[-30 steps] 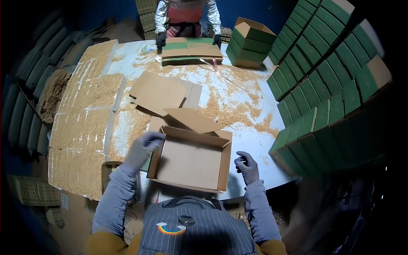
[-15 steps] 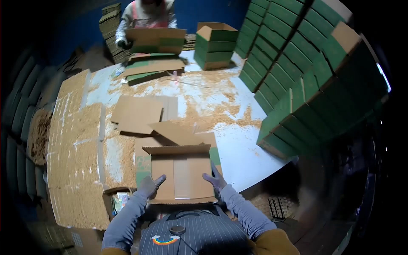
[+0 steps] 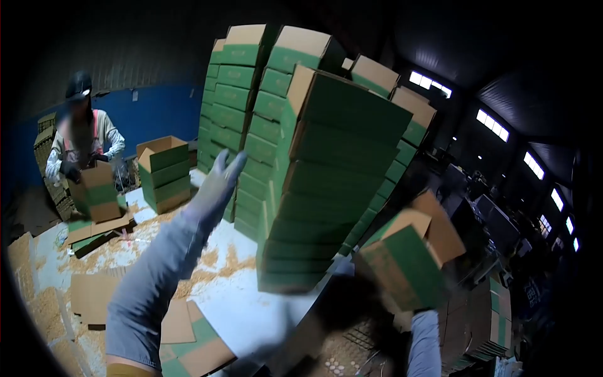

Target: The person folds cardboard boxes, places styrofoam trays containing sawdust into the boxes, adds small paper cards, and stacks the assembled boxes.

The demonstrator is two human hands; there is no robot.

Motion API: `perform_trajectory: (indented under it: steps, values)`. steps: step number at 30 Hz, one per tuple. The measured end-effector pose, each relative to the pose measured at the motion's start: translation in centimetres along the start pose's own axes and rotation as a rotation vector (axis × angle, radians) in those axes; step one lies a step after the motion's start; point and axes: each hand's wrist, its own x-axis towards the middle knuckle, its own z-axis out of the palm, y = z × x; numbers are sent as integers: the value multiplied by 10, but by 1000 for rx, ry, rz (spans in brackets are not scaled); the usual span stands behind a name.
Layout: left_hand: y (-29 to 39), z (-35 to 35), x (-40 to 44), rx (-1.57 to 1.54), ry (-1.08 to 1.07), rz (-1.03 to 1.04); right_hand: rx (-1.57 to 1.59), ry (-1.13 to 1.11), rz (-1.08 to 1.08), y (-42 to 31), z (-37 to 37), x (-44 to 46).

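Note:
My left hand (image 3: 217,188), in a pale glove, is raised with its fingers apart and holds nothing. Behind it stand tall stacks of green and brown boxes (image 3: 242,107); I cannot tell whether the fingers touch them. To the right, a green and brown cardboard box (image 3: 405,264) with raised flaps is held up, tilted and slightly blurred, at the end of my right arm. The grey right sleeve (image 3: 426,342) ends at its underside, and the box hides my right hand's fingers.
A co-worker (image 3: 85,138) handles a box (image 3: 97,195) across the white table (image 3: 235,251), near stacked open boxes (image 3: 164,179). Flat cardboard (image 3: 195,342) and brown shreds lie on the table. Bundled cartons (image 3: 480,320) stand at the lower right.
The view has swung right and up. The box, earlier between both hands at the table edge, is now off to the right by my right arm. My left hand has let go and risen.

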Motion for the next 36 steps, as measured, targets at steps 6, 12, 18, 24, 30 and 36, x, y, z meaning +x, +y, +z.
perform_trajectory:
  steps: [6, 12, 18, 24, 30, 36]
  values:
    - [54, 22, 199, -1135, -277, -583, -109, -256, -351, -165, 137, 191]
    - [61, 51, 209, -1204, -224, -453, -306, -548, -409, -210, 268, 292]
    - [64, 43, 196, -1387, 87, -574, -100, -696, -277, -141, 316, 235]
    - [21, 12, -28, -245, -65, -316, -13, -185, 187, 96, 129, 306]
    - [31, -39, -475, 620, -643, -1181, -502, -283, 939, 371, 27, 11]
    - [134, -49, -601, 475, -715, -1249, -721, -896, 820, 418, 188, -246]
